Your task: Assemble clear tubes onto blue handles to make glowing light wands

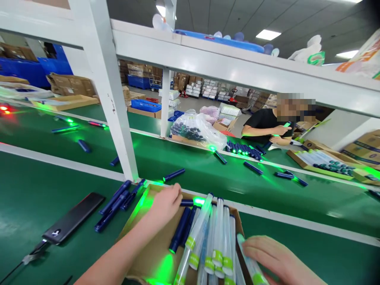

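Observation:
My left hand [166, 202] is over the back of a cardboard tray [142, 253], its fingers closed around the end of a dark blue flashlight [187, 202] with a green glow at its far end. Beside the tray's right wall, my right hand [268, 253] is wrapped around a clear plastic tube [251, 261] with a green end. Several similar tubes [218, 237] with lime green bands lie piled in the tray. Two more blue flashlights [179, 231] rest left of the pile, one casting green light on the cardboard.
Several blue flashlights [114, 204] and a black power bank [73, 217] with a cable lie left of the tray. More flashlights [253, 168] are scattered along the green conveyor belt [196, 158]. A white frame post [109, 95] rises at left. Opposite, a person [264, 122] handles a lit item.

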{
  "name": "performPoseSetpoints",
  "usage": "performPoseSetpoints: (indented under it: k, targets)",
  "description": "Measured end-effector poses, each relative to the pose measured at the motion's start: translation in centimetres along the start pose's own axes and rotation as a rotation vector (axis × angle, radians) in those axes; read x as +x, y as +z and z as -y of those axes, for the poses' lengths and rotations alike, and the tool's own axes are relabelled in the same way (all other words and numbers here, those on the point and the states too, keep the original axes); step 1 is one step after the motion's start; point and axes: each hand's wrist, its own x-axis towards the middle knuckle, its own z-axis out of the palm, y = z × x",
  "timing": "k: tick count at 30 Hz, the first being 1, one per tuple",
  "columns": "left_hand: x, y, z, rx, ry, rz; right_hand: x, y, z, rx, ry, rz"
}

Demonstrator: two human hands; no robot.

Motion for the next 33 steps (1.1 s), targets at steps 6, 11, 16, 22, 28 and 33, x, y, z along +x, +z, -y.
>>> performPoseSetpoints:
  k: [6,11,16,22,28,33]
  targets:
    - [-7.3,3.4,-7.0,-1.479,-0.162,0.389,6.9,-0.9,3.0,-0.056,-0.319,-0.229]
    - [-6.1,2.1,-4.4,-1.85,-0.499,-0.465,18.3,2.4,-0.3,0.193,-0.231,0.027]
    - [-5.9,-1.0,-0.7,-1.75,-0.637,-0.683,27.0,4.4,-10.6,0.204,0.115,0.135]
    - [-3.8,-1.4,-2.7,-1.901,-0.619,-0.647,25.8,4.5,-14.6,0.532,0.226,0.124]
    - [1.2,-2.3,-7.6,-2.146,-0.495,-0.726,13.7,1.8,-7.8,1.114,0.238,-0.046]
    - [2.4,-1.8,-12.4,-2.253,-0.453,-0.586,5.2,2.5,1.3,1.424,0.373,-0.078]
